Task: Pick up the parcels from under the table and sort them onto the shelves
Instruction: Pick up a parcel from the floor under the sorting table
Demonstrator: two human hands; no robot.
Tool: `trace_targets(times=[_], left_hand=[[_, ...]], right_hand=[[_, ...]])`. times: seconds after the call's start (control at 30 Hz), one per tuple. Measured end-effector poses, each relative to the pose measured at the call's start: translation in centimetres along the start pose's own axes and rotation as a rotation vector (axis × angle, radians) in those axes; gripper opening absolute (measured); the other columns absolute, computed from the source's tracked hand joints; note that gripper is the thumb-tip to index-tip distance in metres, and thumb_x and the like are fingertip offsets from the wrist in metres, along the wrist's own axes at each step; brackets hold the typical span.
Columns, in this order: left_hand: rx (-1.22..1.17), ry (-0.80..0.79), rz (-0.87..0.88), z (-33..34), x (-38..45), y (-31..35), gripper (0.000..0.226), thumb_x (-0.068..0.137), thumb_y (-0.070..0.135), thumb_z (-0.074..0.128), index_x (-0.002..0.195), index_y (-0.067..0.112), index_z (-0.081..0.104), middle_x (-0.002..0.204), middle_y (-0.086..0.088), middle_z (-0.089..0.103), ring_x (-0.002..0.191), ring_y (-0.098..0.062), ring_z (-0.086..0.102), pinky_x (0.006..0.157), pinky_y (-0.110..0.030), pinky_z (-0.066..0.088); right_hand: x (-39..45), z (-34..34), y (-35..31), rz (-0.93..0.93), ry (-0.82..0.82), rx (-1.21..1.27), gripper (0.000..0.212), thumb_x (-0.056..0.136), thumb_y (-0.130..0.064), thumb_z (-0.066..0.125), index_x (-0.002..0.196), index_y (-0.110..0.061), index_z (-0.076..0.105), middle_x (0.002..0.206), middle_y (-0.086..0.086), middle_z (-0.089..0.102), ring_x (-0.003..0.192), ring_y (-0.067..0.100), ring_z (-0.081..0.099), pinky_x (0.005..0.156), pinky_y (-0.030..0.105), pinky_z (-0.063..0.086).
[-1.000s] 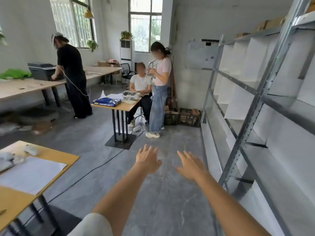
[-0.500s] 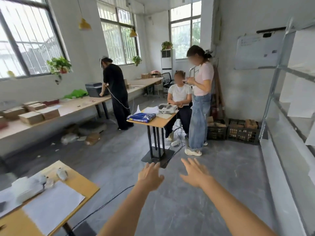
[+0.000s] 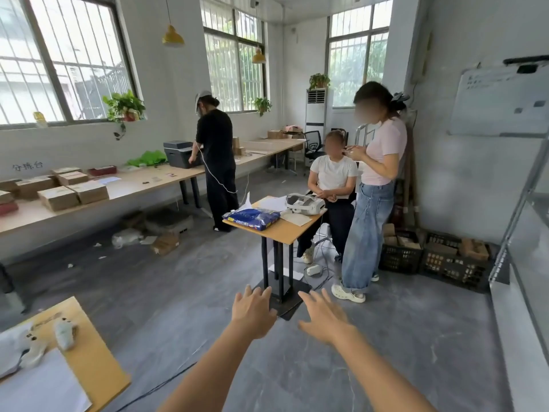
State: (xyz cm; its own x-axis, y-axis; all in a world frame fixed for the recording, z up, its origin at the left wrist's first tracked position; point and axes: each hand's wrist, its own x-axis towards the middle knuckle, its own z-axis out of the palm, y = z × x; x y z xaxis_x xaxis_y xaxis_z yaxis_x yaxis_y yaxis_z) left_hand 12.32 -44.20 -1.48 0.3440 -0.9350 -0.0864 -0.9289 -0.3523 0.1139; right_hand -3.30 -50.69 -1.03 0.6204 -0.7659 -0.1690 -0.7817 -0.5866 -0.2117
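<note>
Head view: nearest, the left hand [image 3: 254, 313] and right hand [image 3: 322, 318] reach forward, fingers spread, empty. Farther left, the parcels [image 3: 148, 233] lie on the floor under the long wooden counter [image 3: 142, 185]: a crinkly plastic bag, likely light and slippery, and a stiff cardboard box best gripped by its edges.

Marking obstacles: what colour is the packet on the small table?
Blue, with white print, on the packet; head view shows it best.

Bright daylight from windows [image 3: 68, 58] at left and rear, panes blown out, soft faint shadows, wide-angle bending at edges, slight overall softness
</note>
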Motion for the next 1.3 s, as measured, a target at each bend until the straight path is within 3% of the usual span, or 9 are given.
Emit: trace_targets(times=[0.13, 0.33, 0.47, 0.77, 0.97, 1.13, 1.3], left_hand=[[-0.034, -0.025, 0.007, -0.2, 8.5, 0.1, 0.045, 0.09, 0.036, 0.041, 0.13, 0.016, 0.048, 0.131, -0.007, 0.055, 0.125, -0.027, 0.043, 0.104, -0.038, 0.035], [-0.117, -0.061, -0.005, -2.1, 19.6, -1.0, 0.041, 0.089, 0.035, 0.042, 0.121, 0.012, 0.052, 0.126, -0.011, 0.056, 0.121, -0.03, 0.047, 0.103, -0.04, 0.038], [-0.138, -0.038, -0.042, -3.1, 24.5, -4.0, 0.043, 0.09, 0.035, 0.044, 0.128, 0.014, 0.05, 0.13, -0.01, 0.055, 0.124, -0.029, 0.047, 0.105, -0.04, 0.037], [-0.185, 0.047, -0.295, -2.6, 34.4, -15.7, 0.055, 0.088, 0.036, 0.045, 0.139, 0.017, 0.039, 0.142, -0.005, 0.044, 0.133, -0.024, 0.037, 0.109, -0.036, 0.032], [-0.151, 0.097, -0.474, -4.5, 41.5, -23.2, 0.063, 0.088, 0.039, 0.046, 0.145, 0.018, 0.031, 0.146, -0.003, 0.041, 0.137, -0.023, 0.035, 0.112, -0.037, 0.031], [-0.151, 0.128, -0.596, -6.2, 47.4, -29.6, 0.062, 0.091, 0.041, 0.044, 0.147, 0.019, 0.029, 0.151, -0.002, 0.036, 0.14, -0.024, 0.031, 0.113, -0.038, 0.029], [-0.109, 0.082, -0.64, -6.0, 53.5, -36.5, 0.063, 0.095, 0.042, 0.037, 0.151, 0.019, 0.021, 0.158, -0.003, 0.024, 0.149, -0.029, 0.008, 0.119, -0.04, 0.016]], right_hand=[[6.5, -1.8, 2.3, -0.002, 0.043, -0.026, 0.064, 0.092, -0.039, 0.045, 0.148, -0.022, 0.022, 0.156, 0.004, 0.026, 0.147, 0.028, 0.011, 0.114, 0.044, 0.024], [17.1, -4.9, 4.6, 0.02, 0.039, -0.055, 0.06, 0.091, -0.04, 0.043, 0.146, -0.021, 0.027, 0.152, 0.002, 0.032, 0.14, 0.025, 0.026, 0.11, 0.044, 0.031], [24.2, -5.4, 3.9, 0.0, 0.021, -0.07, 0.063, 0.088, -0.043, 0.045, 0.146, -0.023, 0.027, 0.15, 0.003, 0.035, 0.138, 0.025, 0.03, 0.108, 0.042, 0.034], [42.7, -4.7, -5.4, -0.309, -0.047, -0.147, 0.073, 0.088, -0.044, 0.05, 0.149, -0.021, 0.019, 0.154, 0.009, 0.027, 0.142, 0.03, 0.024, 0.112, 0.047, 0.027], [55.3, -5.2, -10.4, -0.461, -0.072, -0.145, 0.079, 0.087, -0.044, 0.053, 0.151, -0.024, 0.011, 0.16, 0.009, 0.013, 0.147, 0.032, 0.009, 0.116, 0.048, 0.02], [65.4, -6.2, -14.2, -0.558, -0.074, -0.219, 0.08, 0.086, -0.045, 0.051, 0.151, -0.025, 0.01, 0.159, 0.01, 0.016, 0.146, 0.032, 0.013, 0.116, 0.046, 0.02], [74.9, -6.2, -19.4, -0.637, -0.09, -0.225, 0.076, 0.087, -0.046, 0.048, 0.151, -0.023, 0.012, 0.157, 0.007, 0.02, 0.144, 0.03, 0.019, 0.114, 0.046, 0.023]])
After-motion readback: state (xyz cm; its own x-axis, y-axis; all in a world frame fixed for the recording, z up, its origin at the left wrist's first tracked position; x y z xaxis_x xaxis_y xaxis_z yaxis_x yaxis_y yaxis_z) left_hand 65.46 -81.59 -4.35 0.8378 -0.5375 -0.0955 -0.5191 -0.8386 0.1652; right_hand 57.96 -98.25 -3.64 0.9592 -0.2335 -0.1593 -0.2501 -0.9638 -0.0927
